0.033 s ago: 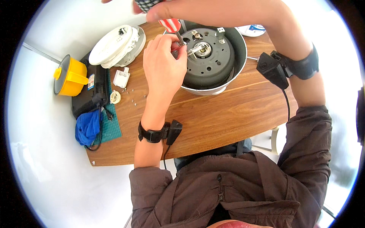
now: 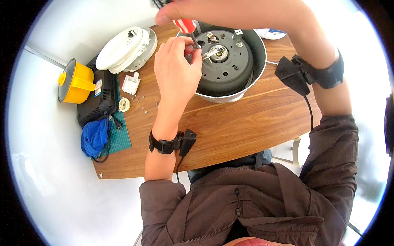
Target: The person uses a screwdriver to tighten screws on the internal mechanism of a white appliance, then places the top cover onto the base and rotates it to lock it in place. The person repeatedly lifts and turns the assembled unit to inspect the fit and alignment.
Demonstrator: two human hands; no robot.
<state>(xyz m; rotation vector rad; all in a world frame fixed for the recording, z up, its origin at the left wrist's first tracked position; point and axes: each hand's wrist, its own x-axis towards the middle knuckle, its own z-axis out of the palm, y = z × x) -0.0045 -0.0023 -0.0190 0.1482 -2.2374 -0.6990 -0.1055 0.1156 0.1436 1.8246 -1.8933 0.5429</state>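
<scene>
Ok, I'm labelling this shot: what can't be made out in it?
All in the head view:
Right hand: most fingers cut off by the top edge, grip unclear.
Patterned black-and-white thing: cut off there too, kind unclear.
Screwdriver: upper handle hidden by the right hand; tip too small to see what it meets.
Left hand: its back hides some fingertips and anything under them.
Loose bits: too small to identify.

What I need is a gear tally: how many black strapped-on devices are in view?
2: one black device on the left arm, another black device on the right arm.
</scene>
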